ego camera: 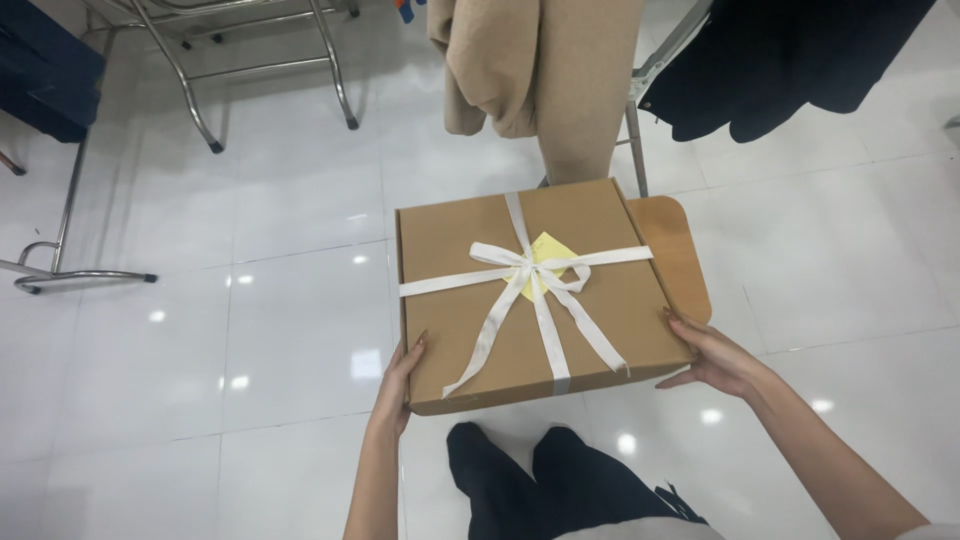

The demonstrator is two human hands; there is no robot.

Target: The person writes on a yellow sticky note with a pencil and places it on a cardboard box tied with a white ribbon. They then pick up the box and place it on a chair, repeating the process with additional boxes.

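Floor: white glossy tiles, lamp glare in spots.
The tiled floor [280, 330] carries the feet of a chrome rack [260, 70] at upper left and a second metal stand [60, 270] at the left edge. A grey stand leg [637, 150] meets the floor near a hanging beige garment. The person's dark trouser legs [560, 480] rise from the near tiles.

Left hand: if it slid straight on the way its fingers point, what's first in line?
The left hand already lies along the cardboard box edge; further along, probably the white ribbon crossing that edge.
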